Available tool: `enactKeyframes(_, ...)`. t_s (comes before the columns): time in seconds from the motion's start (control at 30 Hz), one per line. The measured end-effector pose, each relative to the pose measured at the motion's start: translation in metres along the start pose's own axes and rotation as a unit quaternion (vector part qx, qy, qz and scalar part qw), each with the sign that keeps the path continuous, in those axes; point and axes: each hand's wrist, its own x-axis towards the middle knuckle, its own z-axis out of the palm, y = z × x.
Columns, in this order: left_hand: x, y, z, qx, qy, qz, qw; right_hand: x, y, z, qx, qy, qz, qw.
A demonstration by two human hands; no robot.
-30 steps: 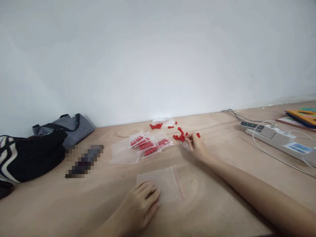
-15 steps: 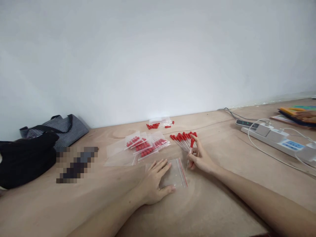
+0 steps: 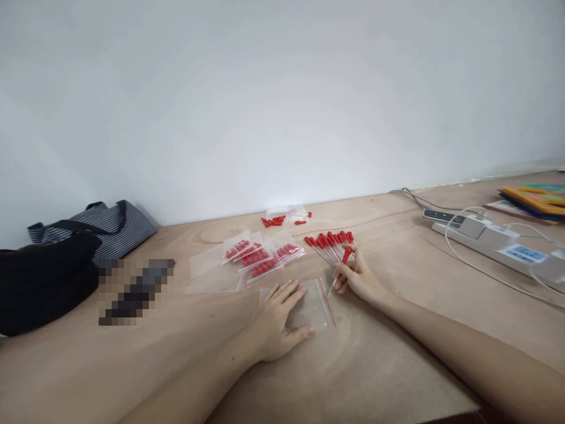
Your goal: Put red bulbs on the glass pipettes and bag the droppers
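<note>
My left hand [image 3: 280, 321] lies flat with spread fingers on a clear zip bag [image 3: 309, 306], whose red-lined end points right. Between the fingertips of my right hand [image 3: 355, 277] is a red-capped dropper [image 3: 346, 254], tilted, its clear tip down at the bag's red-lined end. Just behind that hand, several loose red-capped droppers [image 3: 326, 240] lie fanned on the table. Filled bags of droppers [image 3: 260, 259] overlap behind my left hand, beside an unfilled clear bag [image 3: 207, 274].
Red caps [image 3: 273, 221] and clear tubes [image 3: 296, 215] lie near the wall. To the right are a power strip [image 3: 498, 244] with cables and a stack of colourful boards [image 3: 534, 203]. A striped bag [image 3: 126, 229], black cloth [image 3: 48, 282] and blurred dark object [image 3: 139, 291] lie left.
My right hand has shifted slightly left and tilted the dropper, bringing its tip to the bag's red-lined end. My left hand stays on the bag.
</note>
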Motion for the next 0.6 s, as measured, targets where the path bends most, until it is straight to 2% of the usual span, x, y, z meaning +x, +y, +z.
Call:
enactKeyframes(0.2, -0.0005, 0.0006, -0.0006, -0.005, -0.005, -0.005, 1.0, -0.0007, -0.0019, -0.0005, -0.012, 0.014, 0.002, 1.0)
enactKeyframes(0.4, -0.0002, 0.0004, 0.0003, -0.009, 0.005, -0.006, 1.0, -0.0029, -0.0009, 0.0031, 0.031, -0.017, 0.007, 0.999)
enactKeyframes(0.6, 0.0003, -0.0009, 0.0002, -0.024, -0.01, -0.028, 0.999, -0.0071, -0.007, 0.0085, 0.1, -0.02, 0.063, 0.993)
